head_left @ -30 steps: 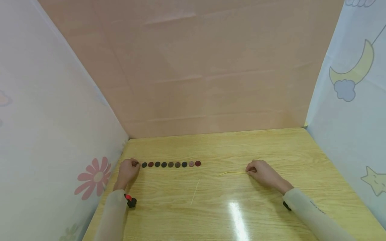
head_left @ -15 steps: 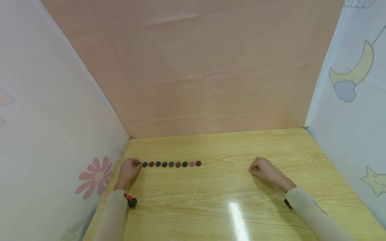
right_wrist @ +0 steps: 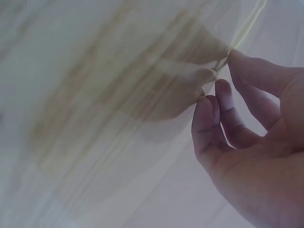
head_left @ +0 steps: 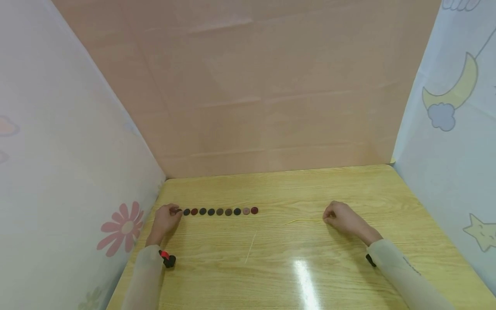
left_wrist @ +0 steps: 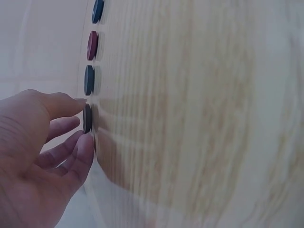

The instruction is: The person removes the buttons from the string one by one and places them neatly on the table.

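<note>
My left hand [head_left: 165,218] is at the left end of a row of round buttons. Between its thumb and index fingertip it pinches the edges of a dark button [left_wrist: 87,118], which lies flat on the table. Beside that sits another dark button [head_left: 187,212], then more in dark, brown, pink and red, ending at a red button [head_left: 254,210]. Farther right, my right hand [head_left: 342,218] is at the end of a thin yellow string [head_left: 304,220]. In the right wrist view its thumb and fingertips stand apart; one fingertip touches the string [right_wrist: 249,23], whose short end shows between them.
The wood-grain table [head_left: 217,275] runs back to a plain tan panel [head_left: 248,107]. Patterned white walls [head_left: 77,142] stand at both sides, the left one close to my left arm. A thin pale line [head_left: 251,247] shows on the tabletop, below the buttons.
My right hand has shifted slightly right and away; the yellow string has moved a little right too, with slightly more of it showing. My left hand stays at the end button.
</note>
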Tool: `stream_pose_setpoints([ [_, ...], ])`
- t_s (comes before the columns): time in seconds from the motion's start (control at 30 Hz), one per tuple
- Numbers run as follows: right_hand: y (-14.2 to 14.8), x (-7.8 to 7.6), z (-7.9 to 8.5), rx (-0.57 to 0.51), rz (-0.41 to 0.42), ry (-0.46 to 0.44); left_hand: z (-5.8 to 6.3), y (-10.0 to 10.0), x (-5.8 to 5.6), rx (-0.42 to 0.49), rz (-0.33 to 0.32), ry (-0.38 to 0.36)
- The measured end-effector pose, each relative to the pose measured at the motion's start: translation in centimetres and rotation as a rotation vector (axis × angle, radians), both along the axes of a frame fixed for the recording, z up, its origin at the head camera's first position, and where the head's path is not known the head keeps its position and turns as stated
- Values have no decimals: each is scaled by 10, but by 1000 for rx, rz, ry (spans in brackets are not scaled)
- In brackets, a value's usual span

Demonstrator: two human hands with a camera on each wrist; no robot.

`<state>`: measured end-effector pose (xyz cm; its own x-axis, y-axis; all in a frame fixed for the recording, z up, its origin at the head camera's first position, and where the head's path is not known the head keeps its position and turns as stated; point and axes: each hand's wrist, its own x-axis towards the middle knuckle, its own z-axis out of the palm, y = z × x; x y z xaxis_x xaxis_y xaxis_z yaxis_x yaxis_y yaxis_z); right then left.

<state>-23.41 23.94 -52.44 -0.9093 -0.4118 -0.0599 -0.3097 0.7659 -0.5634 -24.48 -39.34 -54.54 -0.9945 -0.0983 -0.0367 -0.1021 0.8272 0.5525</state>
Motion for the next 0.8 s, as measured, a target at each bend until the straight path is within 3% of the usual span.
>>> stream_pose_setpoints([
  [0.3, 1, 0, 3, -18, -9, -26, 0, -2, 2, 40, 15, -12],
  [0.53, 6, -3, 8, -74, -75, -33, -1, -2, 1, 38, 13, -33],
  [0.8, 8, -7, 24, -92, -158, -27, 7, -3, -1, 1, 2, 9],
])
